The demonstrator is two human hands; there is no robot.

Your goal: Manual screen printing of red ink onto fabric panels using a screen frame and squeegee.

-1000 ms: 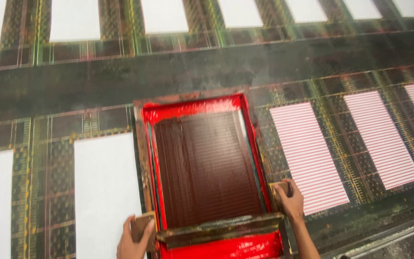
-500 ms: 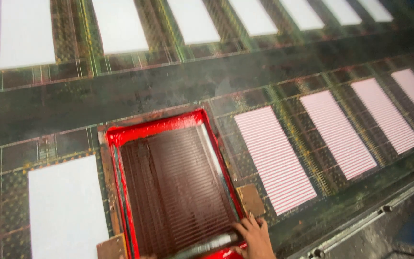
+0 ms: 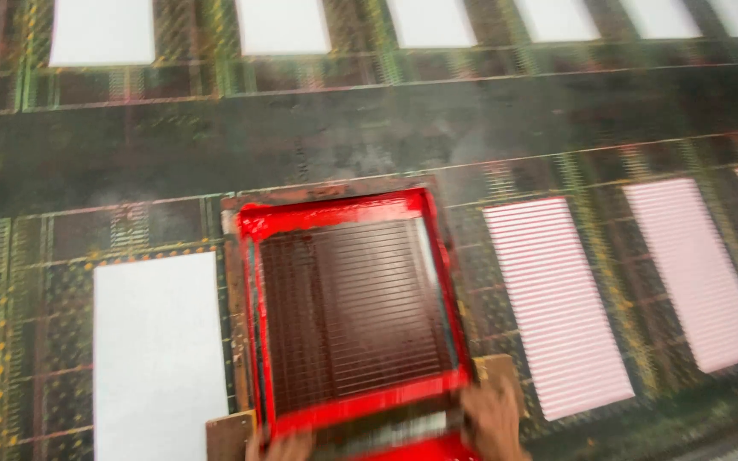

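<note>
The red screen frame (image 3: 348,312) lay flat on the dark printing table (image 3: 369,128), between a blank white sheet (image 3: 160,354) on its left and a pink-striped printed sheet (image 3: 557,307) on its right; both hands sat at its near edge, blurred; the right hand (image 3: 493,423) gripped the corner by a wooden block (image 3: 499,369); the left hand (image 3: 288,446) barely showed, so its grip could not be told.

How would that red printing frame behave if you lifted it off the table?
The red frame probably stays stiff, since its border looks rigid and square. Wet red ink coats its edges, so it may feel slippery. The right hand and left hand both grip it, suggesting some bulk.
</note>
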